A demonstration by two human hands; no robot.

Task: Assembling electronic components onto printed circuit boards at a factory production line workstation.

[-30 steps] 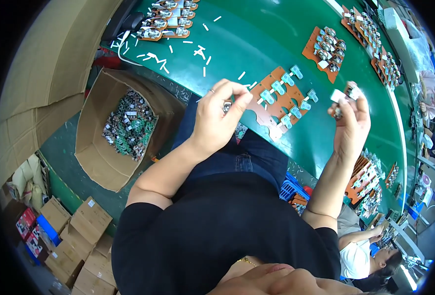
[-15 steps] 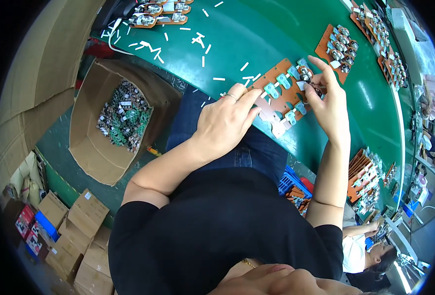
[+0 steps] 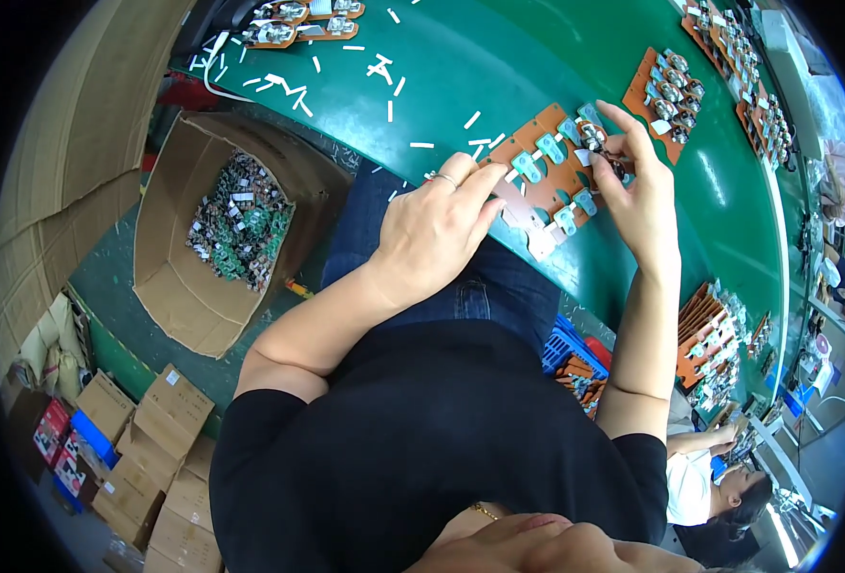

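An orange board (image 3: 547,172) carrying several pale blue-green parts lies at the near edge of the green table (image 3: 499,67). My left hand (image 3: 437,229) rests flat on the board's near left corner and steadies it, a ring on one finger. My right hand (image 3: 637,196) is at the board's far right end, its fingertips pinching a small metal part against the board there. The palm hides the board's right edge.
More orange boards (image 3: 666,91) with parts lie further along the table, and white strips (image 3: 389,72) are scattered over it. An open cardboard box (image 3: 222,229) of small components stands on the floor at my left. A blue crate (image 3: 566,349) sits under the table. Another person (image 3: 718,477) sits at lower right.
My right hand came down from mid-air with its small part to the board's far end. My left hand dropped from in front of me onto the board's near corner.
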